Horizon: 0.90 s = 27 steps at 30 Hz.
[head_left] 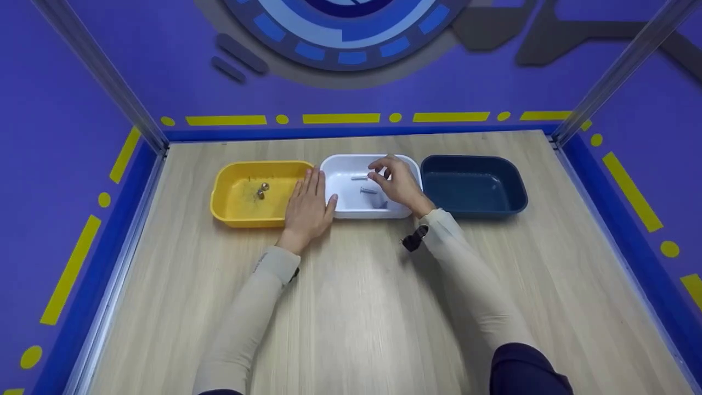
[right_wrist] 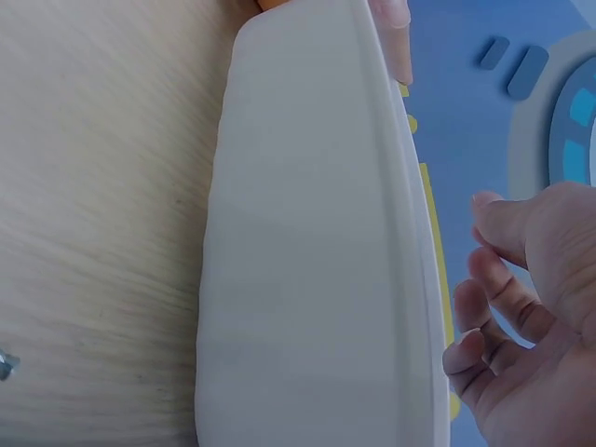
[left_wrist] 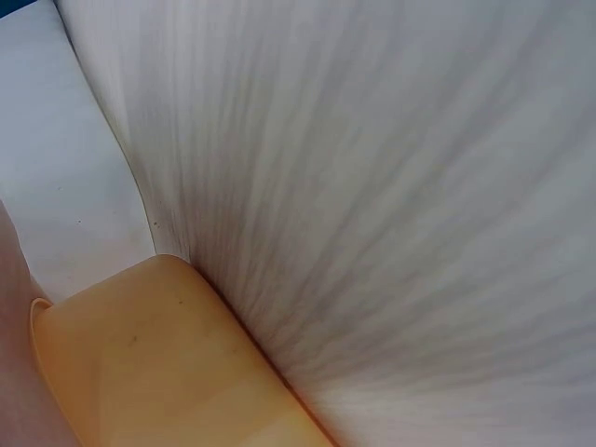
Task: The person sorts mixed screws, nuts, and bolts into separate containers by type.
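My left hand (head_left: 308,211) lies with straight fingers across the adjoining rims of a yellow bin (head_left: 247,223) and a white bin (head_left: 373,214). Over the white bin hovers my right hand (head_left: 399,181), its fingers loosely bent. Nothing shows between its thumb and fingers in the right wrist view, where the hand (right_wrist: 531,317) is above the white bin's rim (right_wrist: 410,223). Below its fingertips, a screw (head_left: 359,178) and another screw (head_left: 368,191) lie on the white bin's floor. Two small metal nuts (head_left: 262,190) sit in the yellow bin.
A dark blue bin (head_left: 474,215) stands right of the white one, all three in a row near the back of the wooden table (head_left: 351,307). Purple panels (head_left: 351,101) enclose the back and sides. A black strap (head_left: 412,240) hangs at my right wrist.
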Each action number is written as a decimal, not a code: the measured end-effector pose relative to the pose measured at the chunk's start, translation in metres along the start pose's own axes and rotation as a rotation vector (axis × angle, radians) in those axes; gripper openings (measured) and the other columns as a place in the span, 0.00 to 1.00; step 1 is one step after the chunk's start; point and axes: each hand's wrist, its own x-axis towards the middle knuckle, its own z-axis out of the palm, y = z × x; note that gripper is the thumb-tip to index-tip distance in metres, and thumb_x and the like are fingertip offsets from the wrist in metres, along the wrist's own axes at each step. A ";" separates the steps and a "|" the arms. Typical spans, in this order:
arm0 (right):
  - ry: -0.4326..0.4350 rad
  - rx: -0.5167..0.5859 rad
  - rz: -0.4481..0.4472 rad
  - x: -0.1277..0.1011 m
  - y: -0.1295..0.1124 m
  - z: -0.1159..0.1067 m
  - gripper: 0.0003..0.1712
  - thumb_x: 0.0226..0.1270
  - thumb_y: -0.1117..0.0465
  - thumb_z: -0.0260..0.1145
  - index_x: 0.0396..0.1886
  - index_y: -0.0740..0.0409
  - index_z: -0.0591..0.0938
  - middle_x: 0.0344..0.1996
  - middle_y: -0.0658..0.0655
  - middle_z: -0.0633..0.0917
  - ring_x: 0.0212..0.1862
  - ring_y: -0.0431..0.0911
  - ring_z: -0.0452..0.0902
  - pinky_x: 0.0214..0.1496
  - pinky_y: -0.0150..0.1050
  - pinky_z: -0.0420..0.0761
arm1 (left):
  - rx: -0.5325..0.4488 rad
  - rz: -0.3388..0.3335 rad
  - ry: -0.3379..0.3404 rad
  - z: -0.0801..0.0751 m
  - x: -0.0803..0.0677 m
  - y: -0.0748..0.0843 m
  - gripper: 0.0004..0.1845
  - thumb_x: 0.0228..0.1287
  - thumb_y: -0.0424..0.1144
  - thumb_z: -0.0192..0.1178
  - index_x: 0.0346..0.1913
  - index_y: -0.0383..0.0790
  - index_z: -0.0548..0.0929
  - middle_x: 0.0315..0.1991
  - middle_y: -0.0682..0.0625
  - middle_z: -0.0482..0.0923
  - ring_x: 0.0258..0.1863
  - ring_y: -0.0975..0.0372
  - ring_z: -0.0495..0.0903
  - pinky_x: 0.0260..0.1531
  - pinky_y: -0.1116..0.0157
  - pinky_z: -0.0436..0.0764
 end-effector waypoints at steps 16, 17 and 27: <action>0.033 -0.003 0.003 -0.011 -0.004 -0.017 0.15 0.79 0.61 0.69 0.56 0.66 0.88 0.48 0.62 0.85 0.43 0.52 0.78 0.44 0.38 0.76 | -0.021 -0.013 -0.034 -0.002 -0.001 0.000 0.42 0.86 0.61 0.30 0.87 0.34 0.44 0.89 0.41 0.37 0.89 0.51 0.37 0.88 0.53 0.39; 0.037 -0.002 -0.005 -0.012 -0.004 -0.018 0.14 0.79 0.61 0.69 0.56 0.66 0.88 0.47 0.63 0.85 0.43 0.52 0.78 0.45 0.41 0.78 | -0.021 -0.014 -0.035 -0.002 -0.001 0.000 0.42 0.86 0.61 0.29 0.87 0.34 0.43 0.89 0.42 0.36 0.89 0.51 0.37 0.88 0.53 0.39; 0.057 -0.038 -0.057 -0.026 -0.002 -0.029 0.13 0.78 0.60 0.70 0.55 0.63 0.89 0.46 0.62 0.87 0.43 0.53 0.80 0.45 0.43 0.79 | -0.018 0.000 -0.010 -0.001 -0.001 -0.001 0.42 0.86 0.60 0.31 0.86 0.32 0.45 0.89 0.40 0.38 0.89 0.49 0.40 0.88 0.51 0.43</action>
